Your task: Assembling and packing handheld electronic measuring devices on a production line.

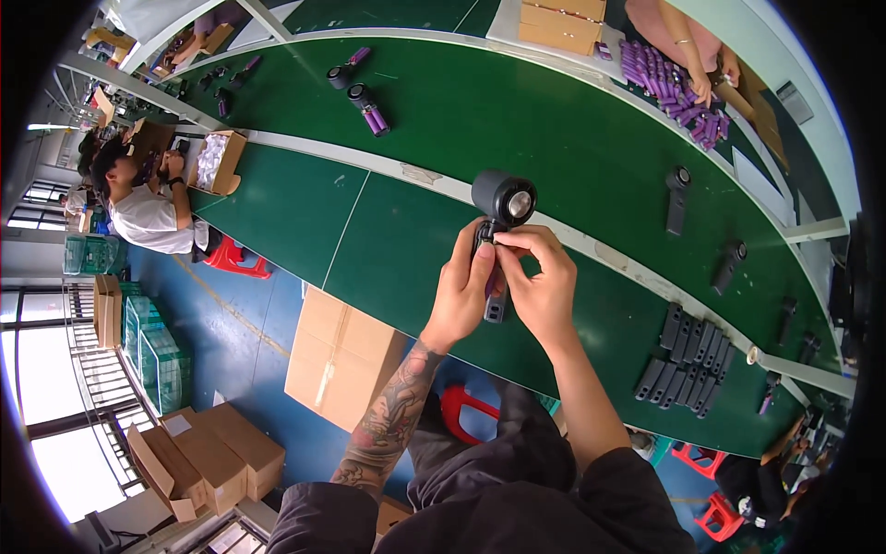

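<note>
Bright, even light across the green desk (pixel 591 148), with only soft, faint shadows. Daylight blows out the windows (pixel 55 434) at lower left into white glare. Heavy fisheye bending curves the desk edges, and a black rim darkens the corners. The centre is sharp; far edges go soft and smeared

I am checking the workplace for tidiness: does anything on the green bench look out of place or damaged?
Nothing stands out. The left hand and right hand hold a black handheld device; dark handle parts lie in neat rows on the green bench.
</note>
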Motion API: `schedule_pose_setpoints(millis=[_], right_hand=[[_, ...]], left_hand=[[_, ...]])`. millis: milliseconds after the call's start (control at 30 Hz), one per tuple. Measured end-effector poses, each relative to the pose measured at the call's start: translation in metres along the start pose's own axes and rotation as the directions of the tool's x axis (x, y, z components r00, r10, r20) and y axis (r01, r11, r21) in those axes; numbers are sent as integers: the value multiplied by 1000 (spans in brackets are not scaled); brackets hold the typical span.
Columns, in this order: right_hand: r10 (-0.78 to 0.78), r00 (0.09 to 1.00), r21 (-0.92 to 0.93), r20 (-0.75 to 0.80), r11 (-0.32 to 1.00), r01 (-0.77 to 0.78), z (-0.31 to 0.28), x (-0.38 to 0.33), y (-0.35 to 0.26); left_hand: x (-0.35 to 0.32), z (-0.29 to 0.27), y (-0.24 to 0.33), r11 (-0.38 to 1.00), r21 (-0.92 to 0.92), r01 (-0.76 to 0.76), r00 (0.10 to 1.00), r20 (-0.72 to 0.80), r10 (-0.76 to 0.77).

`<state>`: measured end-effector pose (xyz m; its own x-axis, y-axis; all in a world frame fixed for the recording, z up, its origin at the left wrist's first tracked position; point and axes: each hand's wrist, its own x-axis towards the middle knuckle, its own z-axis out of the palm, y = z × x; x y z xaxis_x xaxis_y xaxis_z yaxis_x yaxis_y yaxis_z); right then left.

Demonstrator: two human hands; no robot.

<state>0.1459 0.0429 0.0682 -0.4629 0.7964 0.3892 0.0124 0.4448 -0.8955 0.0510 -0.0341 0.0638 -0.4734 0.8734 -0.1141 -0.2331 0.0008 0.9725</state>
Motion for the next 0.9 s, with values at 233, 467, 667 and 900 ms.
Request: schedule_pose_setpoints(millis=[233, 467, 667, 900], right_hand=[[71, 996, 122, 44, 990, -76, -7, -5, 4], [483, 752, 700, 449, 333, -632, 0, -9, 17], [637, 588, 557, 498, 284, -780, 20, -32, 55], [648, 516, 562, 561, 160, -811, 26, -53, 71]], left_hand=[[-2, 3, -2, 997, 67, -27, 999, -16, 28], [-6, -14, 2, 997, -74, 26, 1000, 5, -25], [-10, -40, -45, 980, -54, 193, 980, -47, -196], [-21, -40, -74, 968, -131, 213, 967, -117, -228]])
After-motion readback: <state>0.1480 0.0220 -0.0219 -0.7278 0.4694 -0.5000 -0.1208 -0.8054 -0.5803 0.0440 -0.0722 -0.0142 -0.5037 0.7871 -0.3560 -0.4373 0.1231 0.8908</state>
